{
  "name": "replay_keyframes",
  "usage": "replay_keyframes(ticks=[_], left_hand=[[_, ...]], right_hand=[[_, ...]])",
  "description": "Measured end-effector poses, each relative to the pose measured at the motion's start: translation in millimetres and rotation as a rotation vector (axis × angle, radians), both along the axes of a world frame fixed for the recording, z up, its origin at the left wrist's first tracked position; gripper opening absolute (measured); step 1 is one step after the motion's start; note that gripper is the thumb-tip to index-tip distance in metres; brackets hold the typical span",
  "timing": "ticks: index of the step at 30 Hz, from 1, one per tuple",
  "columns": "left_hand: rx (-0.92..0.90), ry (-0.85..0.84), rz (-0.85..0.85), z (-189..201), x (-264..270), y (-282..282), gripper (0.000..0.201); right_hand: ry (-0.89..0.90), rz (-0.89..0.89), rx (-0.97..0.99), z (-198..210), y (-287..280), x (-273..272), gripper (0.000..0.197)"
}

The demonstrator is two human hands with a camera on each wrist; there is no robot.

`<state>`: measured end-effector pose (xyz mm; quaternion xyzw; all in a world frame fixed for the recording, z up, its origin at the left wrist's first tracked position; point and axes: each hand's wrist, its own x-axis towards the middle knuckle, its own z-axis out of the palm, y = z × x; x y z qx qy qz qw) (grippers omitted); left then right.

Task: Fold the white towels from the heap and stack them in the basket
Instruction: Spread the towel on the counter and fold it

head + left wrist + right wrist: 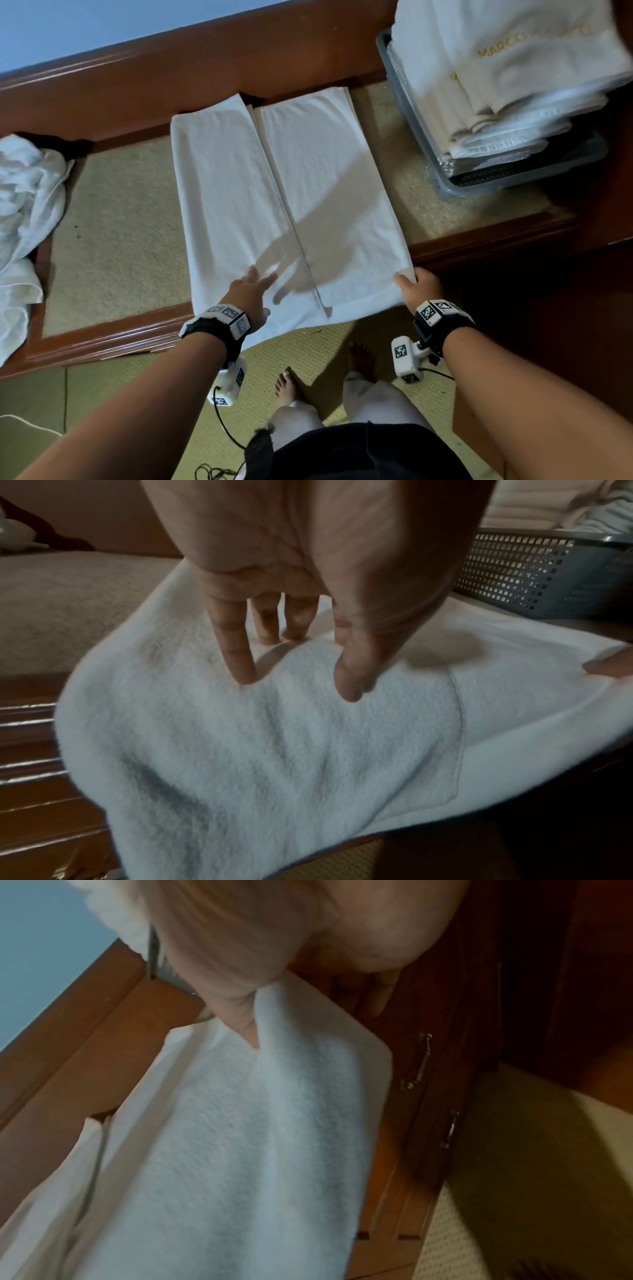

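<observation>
**Now a towel lies long and flat, one corner pinched**

Up top, the head view shows the white towel [284, 205] spread long on the tan carpeted surface [116, 219], which has a shiny brown wood edge. Both long sides are folded in and meet at a seam down the middle. Its near end hangs a little over the wood edge.

The left hand [251, 291] rests on the near left part of the towel. The left wrist view shows more: the fingers [236, 642] are straight and spread, and their tips press into the soft, fuzzy cloth. They hold nothing.

The right hand [419, 286] is at the near right corner. Only the right wrist view shows the grip well: the thumb lies on top of the corner and the cloth is pinched under it. That view also shows a drawer handle [419, 1061] on the dark wood front below.

A gray plastic basket [428, 150] with little square holes sits at the far right. It holds a tall stack of folded white towels [513, 85], and the top one has gold letters. The heap [24, 219] of rumpled white towels lies at the far left, well apart from the basket.
</observation>
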<state>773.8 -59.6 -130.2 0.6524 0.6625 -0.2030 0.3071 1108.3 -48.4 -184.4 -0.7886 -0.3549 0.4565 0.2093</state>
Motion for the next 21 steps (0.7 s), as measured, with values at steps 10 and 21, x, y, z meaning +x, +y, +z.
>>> replay_keyframes(ticks=[10, 21], left_hand=[[0.152, -0.202, 0.22, -16, -54, -12, 0.049], [-0.088, -0.918, 1.313, -13, -88, -14, 0.062]], right_hand=[[-0.261, 0.135, -0.056, 33, 10, -42, 0.028], [-0.208, 1.132, 0.023, 54, -30, -244, 0.06]])
